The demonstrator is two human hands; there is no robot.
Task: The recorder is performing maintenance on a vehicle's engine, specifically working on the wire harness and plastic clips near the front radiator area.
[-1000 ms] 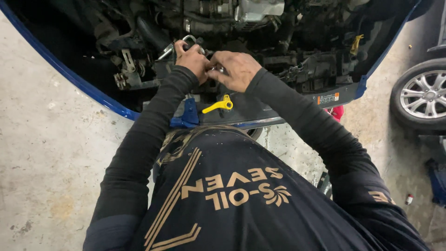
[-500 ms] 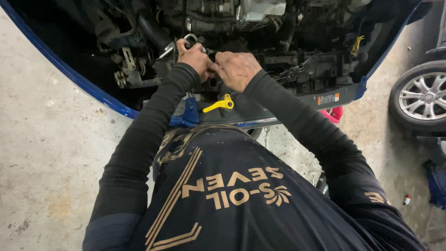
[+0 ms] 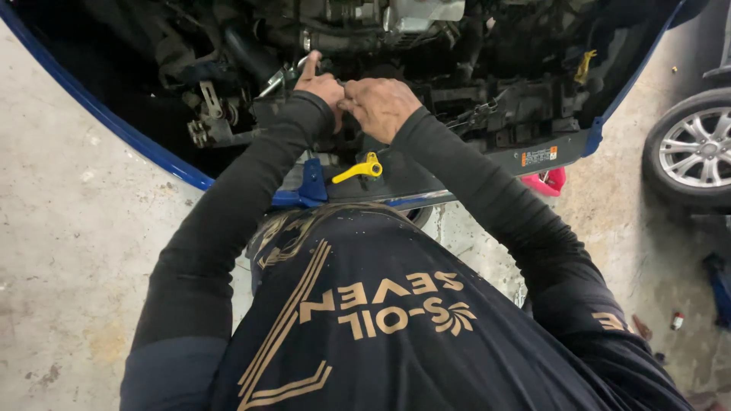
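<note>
I lean over the open engine bay [image 3: 472,91] of a blue car. Both hands meet at the middle of the bay, knuckles almost touching. My left hand [image 3: 321,88] has its thumb raised and its fingers curled around a silvery metal tool [image 3: 280,78] that sticks out to the left. My right hand [image 3: 382,105] is curled with its fingers pointing down into the engine. What it grips is hidden under the hand. A yellow dipstick handle [image 3: 362,168] lies just below the hands on the front crossbar.
Black hoses [image 3: 251,53] and metal brackets [image 3: 209,122] crowd the bay's left side. The blue bumper edge [image 3: 129,137] curves across the concrete floor [image 3: 68,251]. A red object [image 3: 550,181] sits under the car's front, and a wheel [image 3: 697,148] stands at right.
Both hands stay together at the same spot in the engine bay. My left thumb now points up, and the hands have shifted slightly.
</note>
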